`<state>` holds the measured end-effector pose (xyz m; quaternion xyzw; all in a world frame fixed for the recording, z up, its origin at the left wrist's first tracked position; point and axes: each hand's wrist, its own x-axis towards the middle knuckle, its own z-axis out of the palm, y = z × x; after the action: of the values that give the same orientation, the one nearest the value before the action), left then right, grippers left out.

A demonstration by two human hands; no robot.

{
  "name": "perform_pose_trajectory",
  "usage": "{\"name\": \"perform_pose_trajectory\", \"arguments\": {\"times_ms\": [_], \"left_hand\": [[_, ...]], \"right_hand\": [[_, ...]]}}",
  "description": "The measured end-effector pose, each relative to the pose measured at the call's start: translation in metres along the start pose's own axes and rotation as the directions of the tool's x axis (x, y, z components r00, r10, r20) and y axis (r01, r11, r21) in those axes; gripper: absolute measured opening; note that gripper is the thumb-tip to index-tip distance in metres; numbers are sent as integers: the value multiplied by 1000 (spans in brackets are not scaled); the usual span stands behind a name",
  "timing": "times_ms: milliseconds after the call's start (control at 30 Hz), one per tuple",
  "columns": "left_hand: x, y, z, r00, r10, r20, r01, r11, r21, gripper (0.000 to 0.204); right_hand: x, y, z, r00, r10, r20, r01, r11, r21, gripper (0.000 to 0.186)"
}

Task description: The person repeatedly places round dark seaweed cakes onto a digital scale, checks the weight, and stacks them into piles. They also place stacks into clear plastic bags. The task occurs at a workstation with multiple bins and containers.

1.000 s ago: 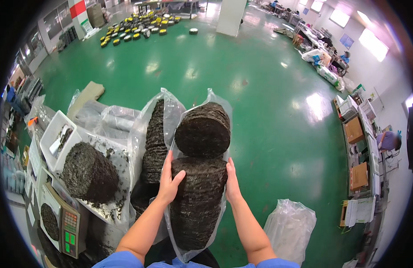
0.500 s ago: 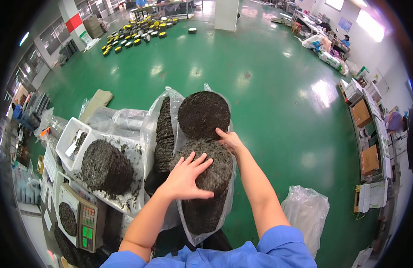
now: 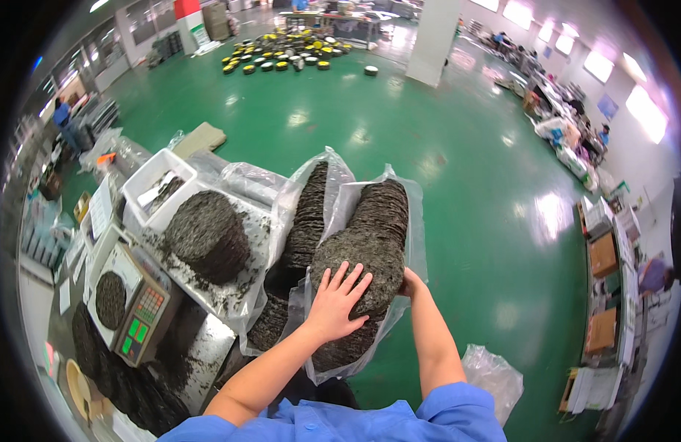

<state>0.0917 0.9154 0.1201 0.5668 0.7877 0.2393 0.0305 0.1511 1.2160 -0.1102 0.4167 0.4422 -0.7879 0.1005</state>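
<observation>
A stack of round, dark sheets that look like dried seaweed (image 3: 366, 269) lies tilted in front of me, in an open clear plastic bag (image 3: 416, 232). My left hand (image 3: 339, 308) rests flat on the face of these sheets, fingers spread. At the right edge of the stack is my right hand (image 3: 410, 283), gripping its side; most of its fingers are hidden behind the sheets. More sheets (image 3: 383, 208) run back in a row within the same bag. Just left stands a second bagged row of sheets (image 3: 306, 221).
On the left table, a thick round seaweed stack (image 3: 208, 236) sits on a crumb-strewn white tray (image 3: 263, 225). A white bin (image 3: 144, 214) and a scale (image 3: 145, 324) bearing sheets stand beside it. Crumpled plastic (image 3: 491, 383) lies on the green floor, right.
The upper round face has tipped back into the row, leaving its layered edges showing. My right hand has moved down along the stack's right edge. The head view has shifted left.
</observation>
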Motion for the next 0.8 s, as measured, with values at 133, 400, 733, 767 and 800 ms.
{"name": "perform_pose_trajectory", "arguments": {"times_ms": [133, 400, 733, 767, 800], "left_hand": [[-23, -15, -8, 995, -3, -103, -3, 998, -55, 87], [-118, -37, -49, 927, -143, -346, 28, 948, -316, 89], [-430, -106, -87, 436, -888, -146, -276, 23, -961, 80], [-452, -116, -82, 404, -912, -78, -284, -44, -958, 71], [-472, -127, -78, 377, -926, -5, -290, -113, -950, 64]], "right_hand": [[-38, -19, 23, 971, 41, -234, -30, 998, 53, 50], [-183, -7, 145, 897, -432, 98, 402, 887, 227, 68], [-288, 112, 440, 340, -763, 551, 870, 33, -492, 68], [-286, 126, 473, 334, -728, 599, 851, -39, -523, 65], [-274, 145, 495, 338, -725, 601, 828, -74, -555, 65]]}}
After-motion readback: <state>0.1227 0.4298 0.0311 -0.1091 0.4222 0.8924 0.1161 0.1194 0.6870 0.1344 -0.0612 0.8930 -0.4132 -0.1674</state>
